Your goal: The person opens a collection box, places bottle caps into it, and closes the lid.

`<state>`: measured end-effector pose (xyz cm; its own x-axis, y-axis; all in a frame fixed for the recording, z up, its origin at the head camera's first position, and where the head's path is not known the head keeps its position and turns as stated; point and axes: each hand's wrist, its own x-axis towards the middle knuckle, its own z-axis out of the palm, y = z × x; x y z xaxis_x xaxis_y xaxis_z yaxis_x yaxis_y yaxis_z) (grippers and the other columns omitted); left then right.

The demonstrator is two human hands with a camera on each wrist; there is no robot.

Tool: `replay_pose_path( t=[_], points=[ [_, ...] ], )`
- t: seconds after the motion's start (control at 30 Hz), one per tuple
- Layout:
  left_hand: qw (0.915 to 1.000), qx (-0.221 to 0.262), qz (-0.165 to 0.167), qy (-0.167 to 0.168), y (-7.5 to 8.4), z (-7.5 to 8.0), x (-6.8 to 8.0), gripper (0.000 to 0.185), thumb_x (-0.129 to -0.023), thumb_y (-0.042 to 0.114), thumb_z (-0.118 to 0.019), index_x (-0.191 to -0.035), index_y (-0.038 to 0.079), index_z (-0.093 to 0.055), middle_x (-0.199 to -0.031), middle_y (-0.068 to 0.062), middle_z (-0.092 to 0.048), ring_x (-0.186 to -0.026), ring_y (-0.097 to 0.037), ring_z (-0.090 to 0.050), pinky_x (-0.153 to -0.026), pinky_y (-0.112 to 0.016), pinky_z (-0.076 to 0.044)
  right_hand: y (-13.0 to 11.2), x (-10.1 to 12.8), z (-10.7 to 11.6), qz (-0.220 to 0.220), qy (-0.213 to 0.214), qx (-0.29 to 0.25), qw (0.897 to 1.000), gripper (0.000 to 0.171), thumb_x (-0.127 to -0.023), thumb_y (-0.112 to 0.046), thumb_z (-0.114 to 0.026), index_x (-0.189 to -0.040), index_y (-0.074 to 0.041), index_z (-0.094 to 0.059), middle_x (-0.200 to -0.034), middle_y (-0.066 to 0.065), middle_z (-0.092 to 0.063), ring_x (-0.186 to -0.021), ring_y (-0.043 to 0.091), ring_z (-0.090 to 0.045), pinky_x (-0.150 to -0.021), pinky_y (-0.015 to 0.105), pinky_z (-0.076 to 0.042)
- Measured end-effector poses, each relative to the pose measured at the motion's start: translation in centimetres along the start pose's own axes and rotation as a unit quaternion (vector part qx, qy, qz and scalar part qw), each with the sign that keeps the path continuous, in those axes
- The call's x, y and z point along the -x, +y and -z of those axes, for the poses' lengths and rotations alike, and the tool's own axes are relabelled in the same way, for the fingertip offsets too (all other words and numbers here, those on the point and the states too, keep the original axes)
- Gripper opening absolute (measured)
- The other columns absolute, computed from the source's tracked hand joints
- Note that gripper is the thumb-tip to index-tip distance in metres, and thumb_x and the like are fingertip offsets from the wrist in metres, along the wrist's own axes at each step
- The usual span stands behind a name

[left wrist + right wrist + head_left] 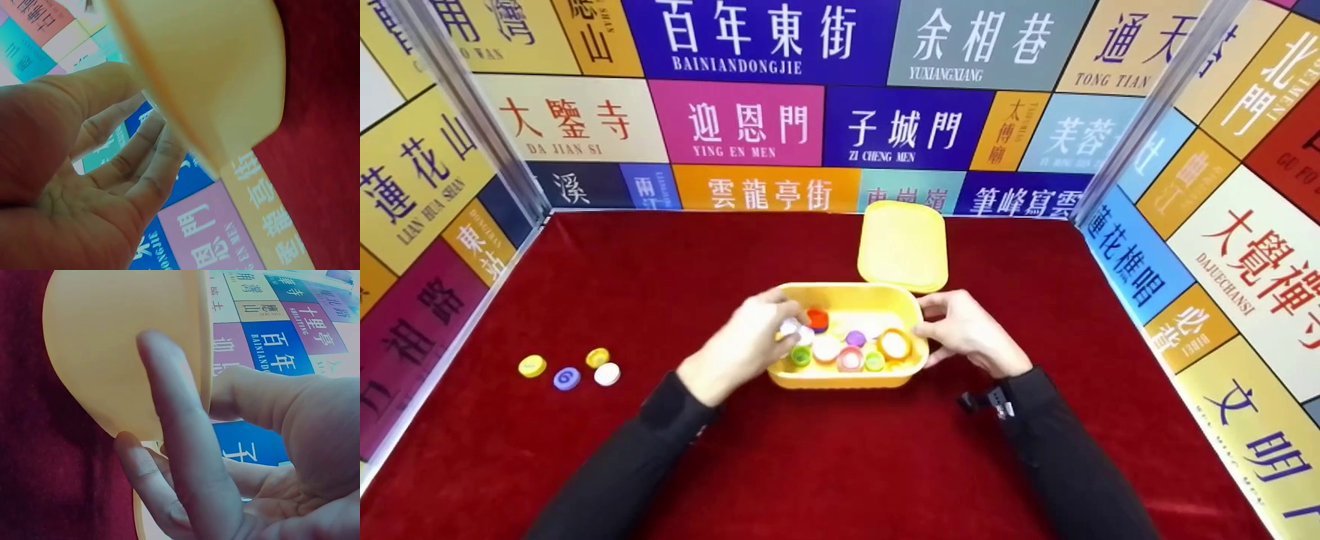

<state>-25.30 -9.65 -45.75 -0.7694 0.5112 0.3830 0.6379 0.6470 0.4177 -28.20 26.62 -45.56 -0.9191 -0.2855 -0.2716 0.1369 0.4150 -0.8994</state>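
Observation:
A yellow plastic box (840, 381) stands on the red cloth with several bottle caps inside: a red cap (817, 320), a purple cap (856, 339), green, white and pink ones, and a larger orange-rimmed cap (895, 344). My left hand (750, 337) reaches over the box's left end, its fingers by a white cap (790, 327). In the left wrist view the fingertips are hidden behind the box wall (225, 67). My right hand (967, 330) grips the box's right end, thumb at the rim and fingers against the outer wall (107, 354).
A yellow lid (904, 247) lies behind the box. Left on the cloth are two yellow caps, a blue cap (566, 378) and a white cap (607, 373). Panels with printed signs (735, 124) wall in the back and sides.

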Motion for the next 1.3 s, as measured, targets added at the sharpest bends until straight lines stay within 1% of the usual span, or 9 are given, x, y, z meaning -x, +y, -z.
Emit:
replay_pose_path(
  t=[0.07,0.2,0.3,0.47,0.67,0.8,1.0,1.13,1.3],
  points=[
    [0.9999,0.001,0.0,-0.014,0.1,-0.5,0.0,0.015,-0.098,0.0,-0.089,-0.112,0.001,-0.084,-0.114,-0.019,-0.075,-0.103,-0.035,-0.075,-0.096,-0.048,-0.07,0.0,-0.1,-0.1,0.001,-0.002,0.0,1.0,0.053,-0.106,0.002,-0.075,-0.158,0.008,-0.065,-0.149,0.036,-0.071,-0.108,0.043,-0.086,-0.07,0.043,-0.073],
    [0.9996,-0.015,-0.011,-0.019,0.0,-1.2,0.2,0.014,-0.098,0.0,-0.089,-0.112,0.001,-0.084,-0.108,-0.019,-0.072,-0.096,-0.032,-0.072,-0.091,-0.045,-0.069,0.1,-0.1,-0.1,0.0,-0.003,0.005,1.0,0.052,-0.107,0.002,-0.075,-0.158,0.007,-0.065,-0.148,0.036,-0.071,-0.108,0.042,-0.086,-0.07,0.042,-0.073],
    [0.9994,-0.023,-0.019,-0.02,-0.1,-1.5,0.2,0.015,-0.098,-0.001,-0.089,-0.112,0.002,-0.084,-0.107,-0.02,-0.073,-0.094,-0.031,-0.071,-0.09,-0.044,-0.068,0.1,-0.2,0.0,0.0,0.0,0.004,1.0,0.051,-0.107,0.002,-0.075,-0.157,0.007,-0.066,-0.147,0.036,-0.072,-0.108,0.041,-0.086,-0.07,0.043,-0.073],
    [0.9993,-0.024,-0.016,-0.026,-0.1,-1.6,0.2,0.016,-0.098,0.002,-0.09,-0.113,0.002,-0.083,-0.107,-0.019,-0.072,-0.094,-0.031,-0.07,-0.089,-0.044,-0.068,0.1,-0.1,0.0,0.003,-0.001,0.002,1.0,0.051,-0.107,0.002,-0.074,-0.157,0.006,-0.066,-0.147,0.036,-0.072,-0.106,0.04,-0.086,-0.07,0.042,-0.073],
    [0.9993,-0.021,-0.01,-0.03,0.1,-1.2,0.3,0.018,-0.1,0.007,-0.091,-0.116,0.004,-0.084,-0.111,-0.019,-0.073,-0.092,-0.03,-0.07,-0.087,-0.043,-0.068,0.2,-0.1,0.0,0.01,-0.004,0.006,1.0,0.05,-0.107,0.003,-0.073,-0.156,0.007,-0.067,-0.145,0.036,-0.073,-0.104,0.04,-0.087,-0.07,0.042,-0.073],
    [0.9992,-0.022,-0.006,-0.033,0.2,-0.9,0.4,0.019,-0.1,0.008,-0.091,-0.118,0.004,-0.084,-0.114,-0.019,-0.075,-0.095,-0.03,-0.071,-0.088,-0.042,-0.067,0.2,-0.1,0.0,0.013,-0.006,0.005,1.0,0.049,-0.106,0.003,-0.072,-0.155,0.008,-0.068,-0.144,0.036,-0.073,-0.104,0.04,-0.087,-0.071,0.043,-0.073],
    [0.9996,-0.018,-0.006,-0.021,0.3,-0.4,0.3,0.018,-0.1,0.007,-0.09,-0.117,0.004,-0.084,-0.118,-0.017,-0.076,-0.105,-0.032,-0.077,-0.097,-0.044,-0.07,0.1,-0.2,0.0,0.006,-0.003,0.002,1.0,0.05,-0.106,0.003,-0.073,-0.156,0.007,-0.068,-0.144,0.035,-0.073,-0.106,0.041,-0.086,-0.071,0.043,-0.073],
    [0.9998,-0.003,0.006,-0.02,0.3,0.1,0.2,0.018,-0.102,0.009,-0.09,-0.118,0.004,-0.084,-0.125,-0.017,-0.077,-0.111,-0.034,-0.077,-0.104,-0.046,-0.07,0.1,-0.1,0.0,0.008,-0.001,0.002,1.0,0.05,-0.106,0.002,-0.073,-0.156,0.007,-0.067,-0.144,0.035,-0.073,-0.105,0.041,-0.086,-0.07,0.043,-0.073],
    [0.9995,-0.025,0.021,-0.006,-0.1,0.9,0.2,0.019,-0.101,0.01,-0.09,-0.119,0.004,-0.085,-0.119,-0.016,-0.078,-0.105,-0.032,-0.076,-0.101,-0.046,-0.07,0.3,-0.2,0.0,0.012,-0.003,0.002,1.0,0.05,-0.105,0.003,-0.073,-0.154,0.007,-0.068,-0.143,0.035,-0.074,-0.105,0.041,-0.086,-0.07,0.043,-0.073]
  ],
)
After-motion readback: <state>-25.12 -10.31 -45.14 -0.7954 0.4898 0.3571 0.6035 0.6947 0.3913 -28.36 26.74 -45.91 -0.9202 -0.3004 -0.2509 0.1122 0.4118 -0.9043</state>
